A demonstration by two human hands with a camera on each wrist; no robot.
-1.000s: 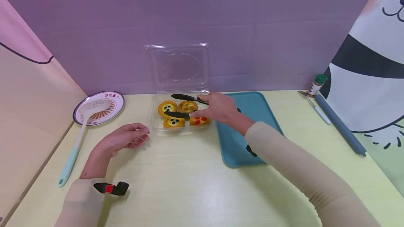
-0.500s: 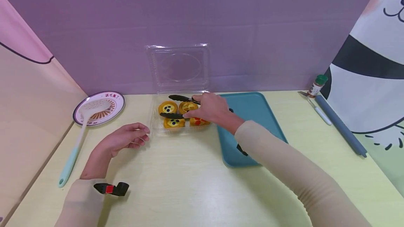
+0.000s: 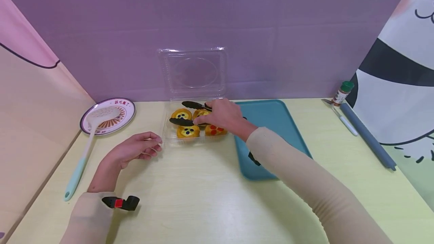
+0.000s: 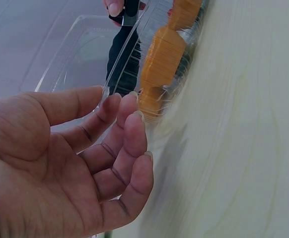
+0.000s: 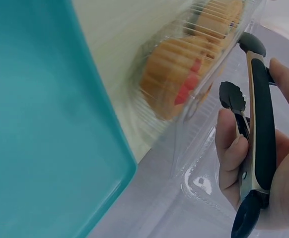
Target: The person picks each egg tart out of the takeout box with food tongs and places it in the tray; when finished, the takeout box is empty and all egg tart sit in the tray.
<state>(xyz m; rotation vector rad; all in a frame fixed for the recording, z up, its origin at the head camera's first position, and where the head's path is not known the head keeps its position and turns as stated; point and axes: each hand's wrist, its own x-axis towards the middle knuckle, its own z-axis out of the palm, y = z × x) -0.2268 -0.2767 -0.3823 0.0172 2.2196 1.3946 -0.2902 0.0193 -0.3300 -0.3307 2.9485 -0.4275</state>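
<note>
A clear plastic box (image 3: 166, 133) lies with its lid (image 3: 193, 72) raised at the back. Inside are several egg tarts, among them one with dark dots (image 3: 188, 131) and one with red pieces (image 3: 214, 130). My left hand (image 3: 135, 147) pinches the box's near left corner between thumb and forefinger, its other fingers loosely curved. Over the box my right hand (image 3: 226, 114) grips black-tipped tongs (image 5: 263, 124), whose jaws stand spread above the tarts on the left. One tong arm and the hand partly hide the rear tarts.
A blue tray (image 3: 271, 116) lies right of the box, under my right forearm. At left, a slotted turner (image 3: 78, 172) rests on a patterned plate (image 3: 128, 118). A green-capped jar (image 3: 341, 93), a white-handled knife (image 3: 347, 125) and a grey-blue rod (image 3: 367, 136) are at right.
My right hand has moved left with the tongs, carrying their spread tips further over the left tarts. The left hand has stayed at the box's corner.
</note>
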